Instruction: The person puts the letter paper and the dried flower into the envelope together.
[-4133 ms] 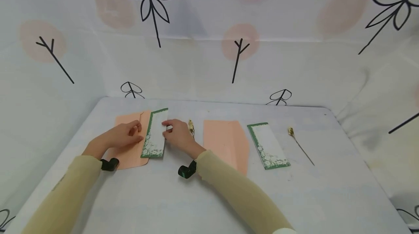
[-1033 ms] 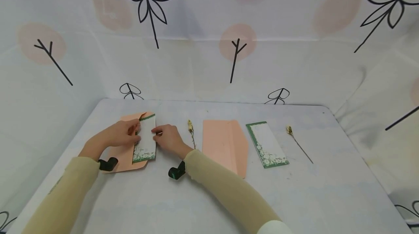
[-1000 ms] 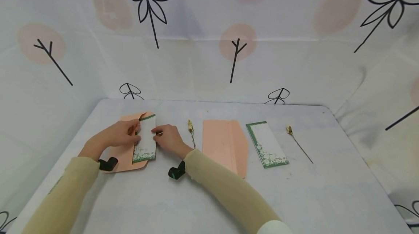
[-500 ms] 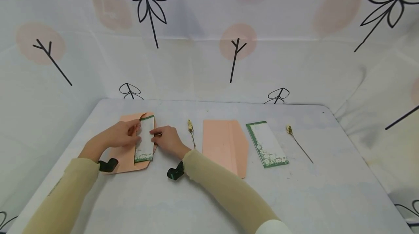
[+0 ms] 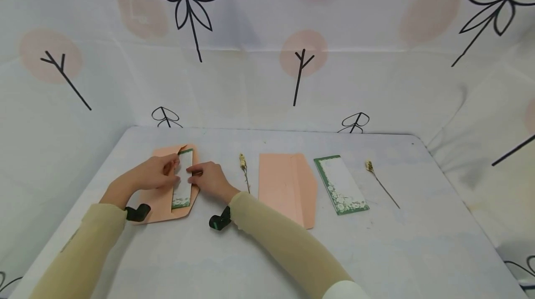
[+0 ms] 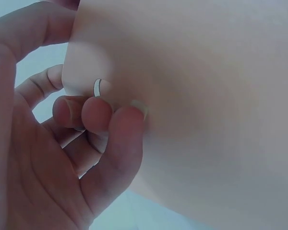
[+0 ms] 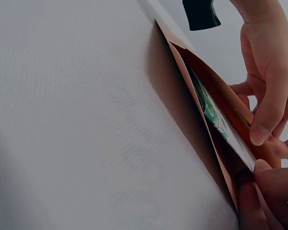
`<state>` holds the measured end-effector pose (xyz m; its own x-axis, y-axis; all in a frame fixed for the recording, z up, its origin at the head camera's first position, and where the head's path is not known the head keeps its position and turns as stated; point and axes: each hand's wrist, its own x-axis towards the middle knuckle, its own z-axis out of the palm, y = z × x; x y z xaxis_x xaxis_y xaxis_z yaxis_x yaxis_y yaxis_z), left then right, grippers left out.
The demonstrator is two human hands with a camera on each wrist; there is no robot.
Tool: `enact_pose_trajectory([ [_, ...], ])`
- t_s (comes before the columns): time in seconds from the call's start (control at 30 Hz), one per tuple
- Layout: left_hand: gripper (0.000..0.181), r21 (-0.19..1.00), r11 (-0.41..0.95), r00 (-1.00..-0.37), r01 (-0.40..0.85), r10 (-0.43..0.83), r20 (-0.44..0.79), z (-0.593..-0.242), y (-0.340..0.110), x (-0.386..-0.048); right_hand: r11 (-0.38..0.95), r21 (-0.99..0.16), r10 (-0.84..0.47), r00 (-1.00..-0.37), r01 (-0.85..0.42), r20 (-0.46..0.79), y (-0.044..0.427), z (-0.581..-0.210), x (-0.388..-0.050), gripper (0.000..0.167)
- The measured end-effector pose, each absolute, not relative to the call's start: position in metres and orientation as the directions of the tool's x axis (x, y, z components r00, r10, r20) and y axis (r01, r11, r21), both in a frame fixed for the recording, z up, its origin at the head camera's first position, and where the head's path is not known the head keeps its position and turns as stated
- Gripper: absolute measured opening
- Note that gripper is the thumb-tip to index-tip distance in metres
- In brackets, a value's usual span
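Note:
At the left of the table lies a peach envelope (image 5: 159,204) with its mouth toward the right. My left hand (image 5: 151,173) pinches the edge of its front panel and lifts it; in the left wrist view that hand (image 6: 43,163) is close up against the peach paper. A white card with a green floral border (image 5: 182,190) is partly inside, its left part hidden by the panel. My right hand (image 5: 212,180) pinches the card's right edge. In the right wrist view, the card (image 7: 212,112) sits between the envelope's two layers, with my right fingers (image 7: 271,179) on its edge.
A dried flower stem (image 5: 244,164) lies right of my right hand. Beyond it lie a second peach envelope (image 5: 277,183), a second green-bordered card (image 5: 342,185) and another dried flower stem (image 5: 378,179). A patterned cloth (image 5: 251,81) hangs behind the table.
My right hand has moved left with the card, from beside the envelope to mostly inside it, so less of the card shows. The left hand stays at the envelope's edge.

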<state>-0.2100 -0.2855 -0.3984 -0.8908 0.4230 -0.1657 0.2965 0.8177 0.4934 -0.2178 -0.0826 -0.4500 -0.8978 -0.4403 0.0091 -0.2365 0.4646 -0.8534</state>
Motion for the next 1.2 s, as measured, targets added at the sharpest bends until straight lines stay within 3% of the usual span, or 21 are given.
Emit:
enact_pose_trajectory([
  [0.57,0.025,0.491,0.83,-0.901,0.266,0.395,-0.179,-0.406,-0.289,-0.212,0.377,-0.905,-0.343,-0.937,-0.2,0.064,-0.078,-0.452,-0.208,0.025],
  [0.83,0.028,0.491,0.833,-0.902,0.255,0.388,-0.191,-0.408,-0.29,-0.213,0.316,-0.927,-0.386,-0.92,-0.202,0.069,-0.076,-0.451,-0.204,0.025],
  [1.2,0.025,0.499,0.828,-0.901,0.257,0.392,-0.187,-0.408,-0.287,-0.212,0.368,-0.903,-0.434,-0.9,-0.222,0.045,-0.079,-0.449,-0.2,0.028],
])
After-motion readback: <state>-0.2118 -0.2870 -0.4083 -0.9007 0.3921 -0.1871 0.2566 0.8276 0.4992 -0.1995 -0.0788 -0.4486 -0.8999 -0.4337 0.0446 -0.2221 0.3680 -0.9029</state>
